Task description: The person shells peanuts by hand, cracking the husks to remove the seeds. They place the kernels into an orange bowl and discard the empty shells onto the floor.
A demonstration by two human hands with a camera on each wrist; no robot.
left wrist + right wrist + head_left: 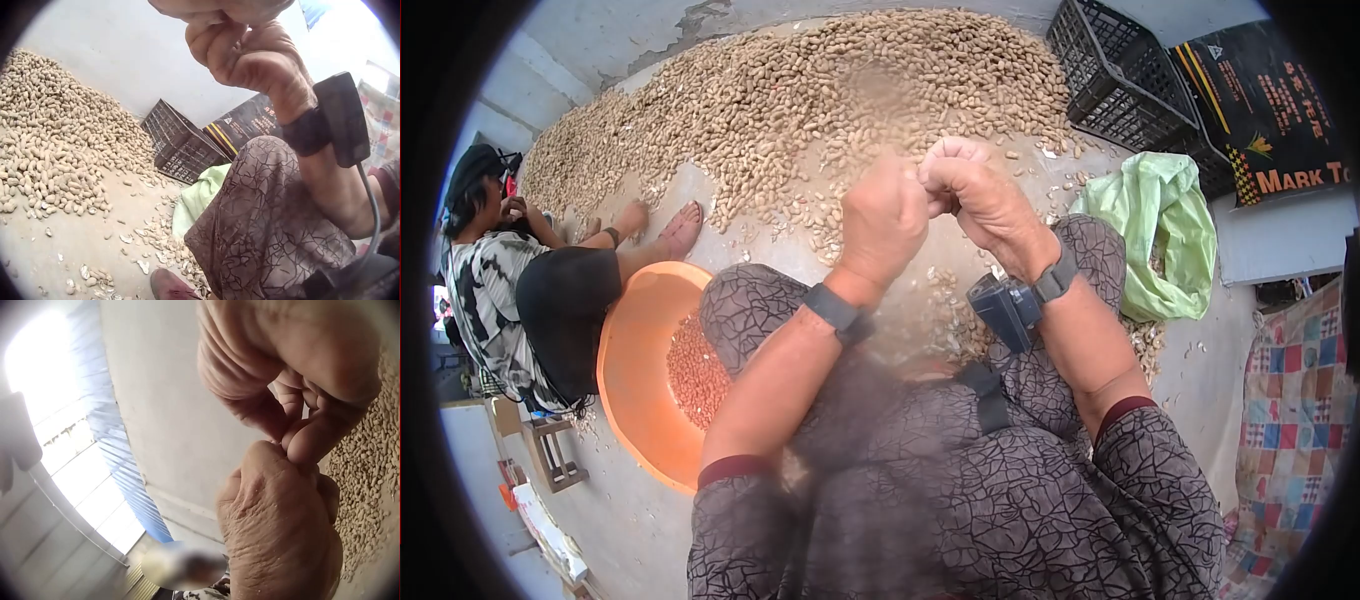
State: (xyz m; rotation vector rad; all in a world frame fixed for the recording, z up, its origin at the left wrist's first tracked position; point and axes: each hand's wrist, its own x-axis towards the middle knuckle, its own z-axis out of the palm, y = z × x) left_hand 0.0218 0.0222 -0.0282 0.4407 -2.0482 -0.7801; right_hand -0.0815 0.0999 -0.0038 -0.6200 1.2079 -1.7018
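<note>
In front of the chest, the left hand point(885, 220) and the right hand point(985, 200) meet at the fingertips, fingers curled. The right wrist view shows the left hand point(278, 525) below and the right hand point(287, 350) above, thumb and finger pinching at the same spot. Whatever lies between the tips is tiny and almost wholly hidden; I cannot tell what it is. Beyond the hands spreads a large heap of unshelled peanuts point(800, 100). An orange basin point(635, 400) at the left holds reddish kernels point(697, 375).
A green sack point(1140, 220) stands by the right knee, with shells and peanuts point(960, 330) on the floor between the legs. Behind it are a black crate point(1125, 85) and a printed black bag point(1270, 120). Another person point(510, 270) sits at the left beside the basin.
</note>
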